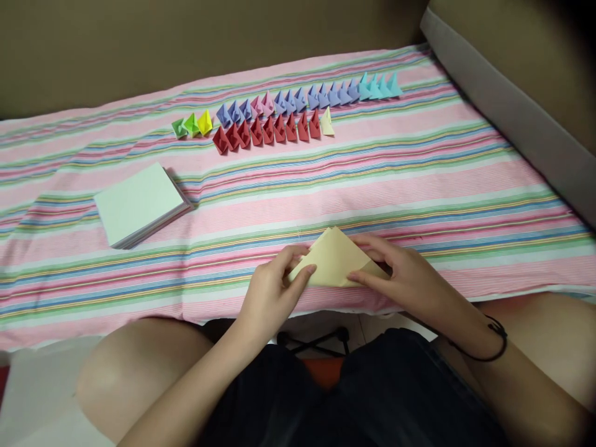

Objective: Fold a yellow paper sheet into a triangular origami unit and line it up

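A pale yellow sheet of paper [333, 261], folded into a triangle, lies near the front edge of the striped cloth [419, 180]. My left hand [270, 292] pinches its left corner, thumb on top. My right hand [400, 273] presses and grips its right corner, fingers curled over the fold. Both hands rest on the paper together.
A stack of pale square papers [139, 205] sits at the left. Two rows of small folded paper boats run across the back: red ones [265, 132] in front, green, yellow, purple, pink and blue ones [302, 99] behind. A grey cushion edge [512, 105] borders the right. My knees are below.
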### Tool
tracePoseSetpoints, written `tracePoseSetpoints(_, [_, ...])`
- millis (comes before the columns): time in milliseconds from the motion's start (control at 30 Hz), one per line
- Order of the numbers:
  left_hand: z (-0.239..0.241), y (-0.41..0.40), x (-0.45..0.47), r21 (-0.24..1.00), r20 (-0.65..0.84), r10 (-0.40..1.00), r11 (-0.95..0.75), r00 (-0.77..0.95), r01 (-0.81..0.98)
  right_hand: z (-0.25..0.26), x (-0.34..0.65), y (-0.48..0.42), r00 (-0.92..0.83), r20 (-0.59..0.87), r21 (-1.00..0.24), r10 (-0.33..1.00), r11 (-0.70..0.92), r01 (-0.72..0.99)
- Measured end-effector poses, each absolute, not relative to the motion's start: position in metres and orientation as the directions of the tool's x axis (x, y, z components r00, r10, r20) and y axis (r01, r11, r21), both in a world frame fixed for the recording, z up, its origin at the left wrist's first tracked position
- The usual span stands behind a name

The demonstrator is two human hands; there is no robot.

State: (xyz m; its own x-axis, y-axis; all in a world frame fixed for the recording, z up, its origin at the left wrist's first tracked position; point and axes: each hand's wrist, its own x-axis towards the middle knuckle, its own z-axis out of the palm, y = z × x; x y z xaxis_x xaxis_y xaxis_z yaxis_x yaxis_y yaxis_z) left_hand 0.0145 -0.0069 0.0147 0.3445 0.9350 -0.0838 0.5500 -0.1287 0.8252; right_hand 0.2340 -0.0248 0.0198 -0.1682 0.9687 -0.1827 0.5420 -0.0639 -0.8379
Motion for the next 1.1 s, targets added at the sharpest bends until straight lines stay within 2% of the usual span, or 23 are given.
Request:
tracePoseSetpoints(67, [0.015,-0.009,0.015,0.789,-0.064,0.938,-0.161,0.34,0.593,0.02,0.234,-0.026,-0.185,-0.215,-0.842,0.959,-0.086,0.532])
tracePoseSetpoints(133, [0.016,-0.012,0.016,0.704,0.06,0.934,-0.29,0.353,0.649,0.021,0.234,-0.027,-0.193,-0.242,-0.842,0.951,-0.106,0.53])
tracePoseSetpoints(200, [0.016,-0.017,0.019,0.51,0.285,0.861,-0.509,0.422,0.693,0.021,0.233,-0.027,-0.195,-0.257,-0.843,0.946,-0.121,0.525])
tracePoseSetpoints(267, [0.015,-0.023,0.024,0.237,0.43,0.704,-0.691,0.564,0.683,0.021,0.233,-0.026,-0.19,-0.27,-0.844,0.944,-0.136,0.519])
tracePoseSetpoints(333, [0.013,-0.029,0.03,0.049,0.426,0.595,-0.768,0.682,0.639,0.021,0.232,-0.026,-0.188,-0.283,-0.846,0.94,-0.153,0.51])
tracePoseSetpoints(367, [0.012,-0.032,0.033,0.01,0.409,0.583,-0.772,0.702,0.636,0.022,0.232,-0.026,-0.191,-0.29,-0.851,0.938,-0.161,0.5])
tracePoseSetpoints(600, [0.001,-0.034,0.04,0.008,0.322,0.685,-0.692,0.654,0.722,0.025,0.231,-0.027,-0.224,-0.331,-0.893,0.917,-0.228,0.388])
tracePoseSetpoints(700, [-0.002,-0.031,0.039,0.008,0.286,0.685,-0.701,0.67,0.713,0.024,0.23,-0.027,-0.169,-0.281,-0.871,0.945,-0.177,0.458])
tracePoseSetpoints(800, [-0.003,-0.03,0.039,0.014,0.248,0.694,-0.701,0.677,0.713,0.02,0.227,-0.029,-0.11,-0.133,-0.8,0.985,-0.041,0.599])
tracePoseSetpoints(867, [-0.005,-0.029,0.04,0.023,0.229,0.699,-0.7,0.677,0.714,0.017,0.225,-0.03,-0.133,-0.06,-0.747,0.989,0.044,0.664])
tracePoseSetpoints(1100, [-0.009,-0.027,0.041,0.02,0.219,0.706,-0.693,0.673,0.721,0.013,0.223,-0.034,-0.176,-0.094,-0.707,0.98,0.059,0.704])
